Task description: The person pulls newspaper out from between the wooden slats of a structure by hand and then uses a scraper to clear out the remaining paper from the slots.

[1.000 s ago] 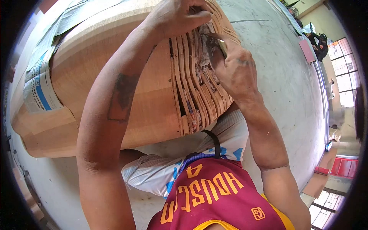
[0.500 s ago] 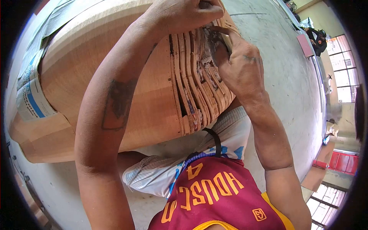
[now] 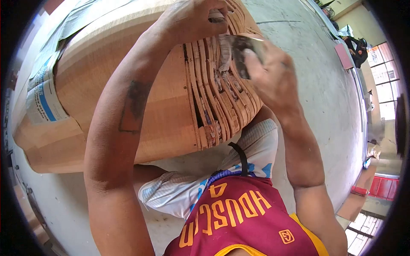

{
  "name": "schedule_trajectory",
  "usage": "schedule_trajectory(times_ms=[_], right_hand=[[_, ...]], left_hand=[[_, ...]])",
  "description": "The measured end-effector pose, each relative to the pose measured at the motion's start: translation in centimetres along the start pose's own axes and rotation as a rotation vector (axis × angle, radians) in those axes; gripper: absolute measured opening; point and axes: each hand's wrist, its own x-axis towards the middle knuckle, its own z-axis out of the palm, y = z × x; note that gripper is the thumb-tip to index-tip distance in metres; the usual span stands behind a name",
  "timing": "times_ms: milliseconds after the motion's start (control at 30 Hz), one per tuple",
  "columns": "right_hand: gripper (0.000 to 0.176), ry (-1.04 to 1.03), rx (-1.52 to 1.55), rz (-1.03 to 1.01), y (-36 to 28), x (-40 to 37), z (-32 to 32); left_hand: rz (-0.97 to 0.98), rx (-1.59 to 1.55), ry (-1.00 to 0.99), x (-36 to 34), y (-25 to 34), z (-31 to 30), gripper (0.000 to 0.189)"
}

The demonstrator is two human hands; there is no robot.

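A large curved stack of plywood sheets (image 3: 166, 102) lies before me, its layered edges fanned out on the right. Over its top edge, my left hand (image 3: 198, 21) is closed around a pale, crinkled strip (image 3: 224, 53) that hangs down against the layers. My right hand (image 3: 273, 70), blurred by motion, grips a dark flat blade-like tool (image 3: 241, 55) with the thumb on its face. The tool is just right of the strip, by the upper layered edges. Torn paper scraps show between several layers.
Newspaper (image 3: 45, 100) lies over the stack's left side. My crossed legs (image 3: 256, 145) are close below its layered end. Grey floor (image 3: 324, 106) extends to the right. Farther off are a person in dark clothes (image 3: 358, 51), a pink board (image 3: 344, 56) and a red crate (image 3: 384, 187).
My left hand has shifted slightly left, and the pale strip now shows below it. My right hand has turned and drawn back from the layers, bringing the dark tool's face into view.
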Motion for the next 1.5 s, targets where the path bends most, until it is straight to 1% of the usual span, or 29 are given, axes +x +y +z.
schedule_trajectory(times_ms=[33,100,133,167,200,233,267,333,367,467,533,600,633,700,733,867,900,967,1067,1100,1167,1200,1267,1300,1333,1400,1433,1467,1500], right_hand=[[0.030,0.013,0.100,0.054,0.4,-0.8,-0.9],[0.031,0.030,0.108,0.027,2.8,-2.0,-1.4],[0.032,0.043,0.111,0.009,3.7,-2.4,-1.6],[0.033,-0.043,0.075,0.140,3.4,-3.0,-2.1],[0.033,-0.043,0.123,0.092,4.1,-3.5,-1.8],[0.033,-0.044,0.172,0.045,5.2,-4.0,-1.1],[0.032,-0.045,0.221,-0.003,5.9,-4.5,-0.5],[0.032,-0.047,0.259,0.038,6.7,-5.6,-0.1],[0.031,-0.042,0.265,0.044,7.3,-6.0,0.1],[0.031,-0.058,0.314,0.060,9.1,-7.1,0.3],[0.030,-0.056,0.371,0.051,10.1,-7.3,0.4],[0.030,-0.050,0.443,0.022,10.8,-7.7,0.8],[0.028,-0.033,0.460,-0.013,11.4,-7.9,1.2],[0.028,-0.015,0.499,-0.015,11.8,-8.4,1.3],[0.028,-0.003,0.516,-0.019,12.0,-8.6,1.3],[0.028,0.022,0.504,-0.013,12.7,-9.1,1.5],[0.028,0.023,0.495,-0.017,12.6,-8.8,1.8],[0.031,-0.013,0.488,0.017,12.2,-8.0,2.1],[0.031,0.033,0.487,-0.003,11.8,-5.5,3.2],[0.031,0.003,0.450,-0.005,11.8,-5.1,3.0],[0.030,-0.062,0.369,-0.010,11.5,-4.3,2.2],[0.029,-0.030,0.412,-0.029,11.6,-4.1,1.5],[0.028,0.027,0.499,-0.072,12.0,-3.8,-0.5],[0.026,0.049,0.496,-0.044,11.4,-3.7,-2.5],[0.025,0.021,0.431,-0.066,11.2,-3.3,-1.7],[0.023,-0.036,0.293,-0.109,11.1,-2.5,1.3],[0.024,0.043,0.282,-0.180,10.7,-2.1,5.0],[0.025,0.006,0.256,-0.176,10.5,-1.9,5.0],[0.025,-0.026,0.225,-0.187,10.6,-1.3,4.7]], left_hand=[[-0.021,-0.005,-0.026,0.0,0.2,-0.1,0.033],[-0.041,-0.019,-0.095,0.5,0.4,-0.3,0.033],[-0.035,0.033,-0.068,0.6,0.2,0.0,0.034],[-0.030,0.086,-0.040,0.2,-0.4,0.8,0.035],[-0.027,0.143,-0.010,0.0,-0.6,1.2,0.037],[0.055,0.174,0.023,0.0,-0.9,1.3,0.035],[-0.006,0.185,-0.004,0.1,-0.7,1.4,0.035],[-0.122,0.208,-0.064,0.2,-0.2,1.7,0.037],[-0.196,0.154,-0.106,0.4,0.4,1.6,0.038],[0.122,0.400,-0.022,0.1,3.3,2.6,0.035],[0.235,0.542,-0.240,-0.7,4.8,3.3,0.030],[0.283,0.592,-0.429,-1.9,5.7,4.5,0.028],[0.247,0.567,-0.457,-2.2,5.8,4.9,0.020],[0.214,0.584,-0.468,-2.3,6.6,4.9,0.018],[0.200,0.594,-0.468,-2.2,6.8,4.8,0.019],[0.259,0.628,-0.491,-2.9,6.6,4.4,0.022],[0.268,0.620,-0.484,-2.8,6.6,4.3,0.026],[0.252,0.611,-0.509,-2.8,6.7,4.3,0.028],[0.234,0.629,-0.542,-2.4,7.0,3.9,0.032],[0.228,0.637,-0.550,-2.4,7.0,3.7,0.033],[0.257,0.643,-0.493,-2.3,7.2,2.7,0.036],[0.269,0.643,-0.463,-2.3,7.2,1.9,0.038],[0.152,0.779,-0.323,-2.9,6.4,-1.0,0.045],[0.092,0.838,-0.258,-3.6,5.5,-2.7,0.050],[0.001,0.876,-0.162,-4.2,4.0,-4.2,0.058],[-0.189,0.908,0.020,-5.3,0.3,-5.3,0.063],[-0.269,0.881,0.003,-6.2,-1.6,-5.0,0.064],[-0.345,0.851,-0.014,-6.2,-2.2,-4.5,0.066],[-0.362,0.837,0.024,-6.3,-2.5,-4.3,0.060]])
